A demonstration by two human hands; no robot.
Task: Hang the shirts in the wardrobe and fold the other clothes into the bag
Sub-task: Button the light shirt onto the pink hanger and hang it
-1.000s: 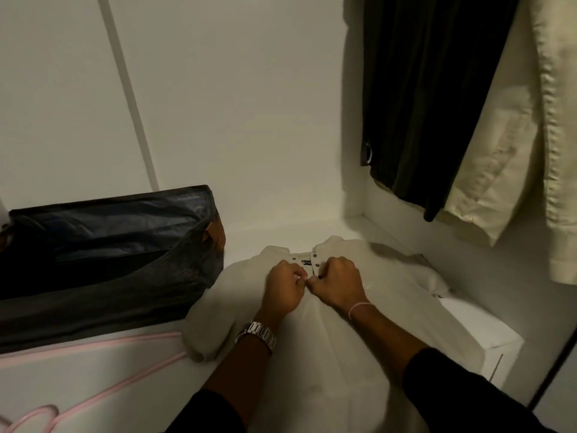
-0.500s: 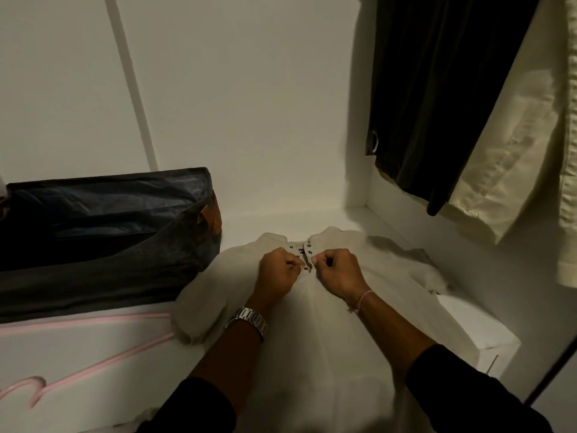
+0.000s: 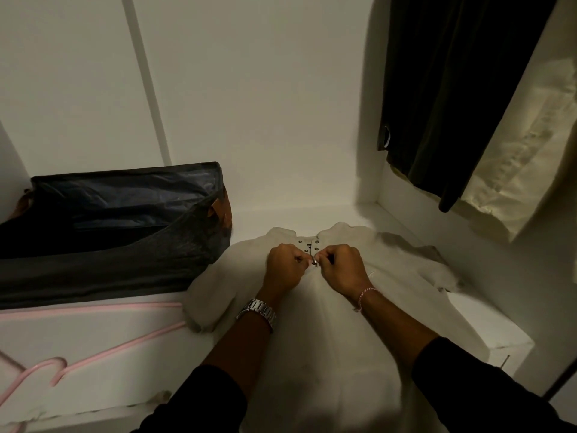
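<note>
Left hand: left hand (image 3: 284, 267) knuckles up over the shirt's neck, fingers curled under, fingertips pinching the left edge of the placket; wrist slightly bent, forearm running in from the lower centre of the head view.
Right hand: right hand (image 3: 342, 269) mirrors it, fingers curled and pinching the right edge of the placket; the two hands nearly touch at a small metal snap (image 3: 314, 261) between them.
Wrists: metal watch (image 3: 258, 312) on the left wrist; thin pink thread bracelet (image 3: 363, 296) on the right wrist; dark sleeves pushed up both forearms.
Shirt: cream shirt (image 3: 327, 345) lies flat, front up, on the white shelf (image 3: 103, 348), collar toward the back wall, its hem toward the person; a row of snaps shows at the neck opening just above the hands.
Shirt sleeves: one bunched at the left beside the bag, the other crumpled at the right near the side wall.
Bag: dark bag (image 3: 118, 232) stands open on the shelf left of the shirt, its near corner touching the left sleeve; brown tab at its right end.
Hanger: pink hanger (image 3: 103, 351) lies flat on the shelf in front of the bag, left of the shirt.
Hanging garments: dark garment (image 3: 443, 98) and pale cream garment (image 3: 527, 157) hang side by side at upper right, above the shelf.
</note>
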